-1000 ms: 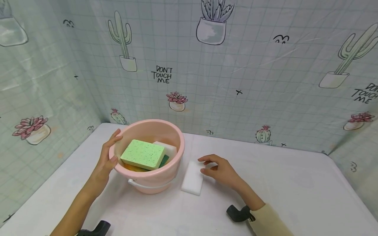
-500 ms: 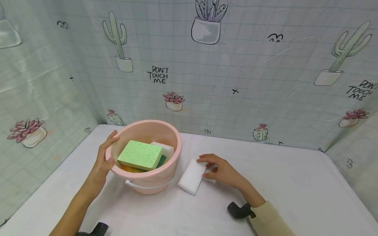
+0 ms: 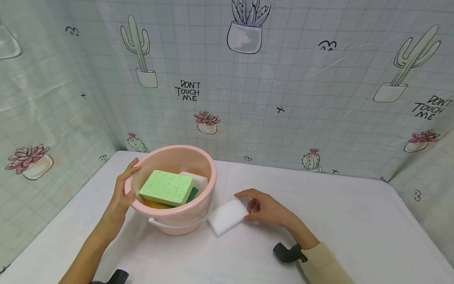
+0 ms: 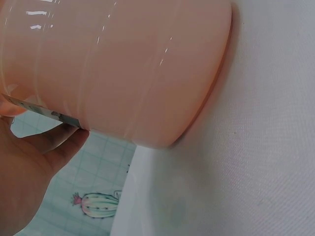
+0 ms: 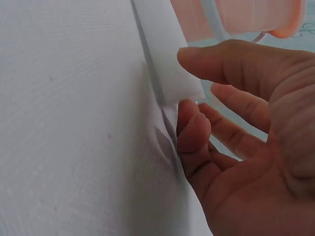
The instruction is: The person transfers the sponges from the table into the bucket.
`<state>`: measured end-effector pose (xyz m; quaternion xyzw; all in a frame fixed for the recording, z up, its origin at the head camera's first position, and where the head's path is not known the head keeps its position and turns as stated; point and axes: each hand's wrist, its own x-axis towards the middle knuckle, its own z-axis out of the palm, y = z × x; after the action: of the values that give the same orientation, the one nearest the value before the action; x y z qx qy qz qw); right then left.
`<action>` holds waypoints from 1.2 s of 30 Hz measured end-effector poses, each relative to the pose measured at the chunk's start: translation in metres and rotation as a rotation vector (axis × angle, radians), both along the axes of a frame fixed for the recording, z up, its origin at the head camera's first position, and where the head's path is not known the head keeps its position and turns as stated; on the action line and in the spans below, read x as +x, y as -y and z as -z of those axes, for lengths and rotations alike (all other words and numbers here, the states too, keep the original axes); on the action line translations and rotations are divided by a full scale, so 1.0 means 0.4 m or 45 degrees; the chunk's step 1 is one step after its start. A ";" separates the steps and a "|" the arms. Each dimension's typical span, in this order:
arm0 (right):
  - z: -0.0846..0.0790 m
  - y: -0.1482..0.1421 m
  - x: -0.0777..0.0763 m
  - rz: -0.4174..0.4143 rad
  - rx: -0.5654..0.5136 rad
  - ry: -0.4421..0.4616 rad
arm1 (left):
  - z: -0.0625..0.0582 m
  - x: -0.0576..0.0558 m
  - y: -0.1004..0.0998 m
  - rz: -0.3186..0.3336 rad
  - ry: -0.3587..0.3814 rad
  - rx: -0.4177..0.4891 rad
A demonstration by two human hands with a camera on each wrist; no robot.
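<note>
A pink bucket (image 3: 184,217) stands on the table, and my left hand (image 3: 120,197) holds it at the left side of its rim, thumb in front and fingers behind. Inside lie a green sponge (image 3: 166,187) on top, a white block (image 3: 197,182) and something yellow and dark green, partly covered. Right of the bucket, a white sponge (image 3: 227,217) lies slanted on the table. My right hand (image 3: 264,208) grips its right end, index finger at the far corner and thumb at the near one. The right wrist view shows the thumb (image 5: 211,64) against the sponge's side.
The bucket's white handle (image 3: 177,227) hangs down in front, close to the white sponge. A curtain (image 3: 283,130) printed with cacti rises behind and at both sides of the white table (image 3: 319,221).
The white sponge has turned on the table, its near end swinging left toward the bucket. My right hand has come slightly nearer and curled its fingers more. The left hand keeps holding the bucket.
</note>
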<state>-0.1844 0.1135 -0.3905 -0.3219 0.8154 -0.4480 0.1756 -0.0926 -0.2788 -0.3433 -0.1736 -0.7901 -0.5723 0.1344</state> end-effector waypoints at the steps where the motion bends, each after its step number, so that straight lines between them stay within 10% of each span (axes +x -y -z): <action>1: 0.001 0.000 0.000 -0.010 0.005 0.009 | 0.000 0.001 0.000 0.004 -0.004 0.003; 17: -0.007 0.005 0.003 -0.053 0.053 -0.053 | 0.000 0.001 0.002 0.006 -0.007 0.006; 36: -0.127 -0.093 -0.006 0.012 -0.134 0.042 | -0.005 0.002 -0.002 -0.013 -0.007 -0.013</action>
<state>-0.1870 0.1509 -0.3396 -0.3194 0.7891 -0.4963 0.1699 -0.0916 -0.2782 -0.3411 -0.1719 -0.7935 -0.5671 0.1387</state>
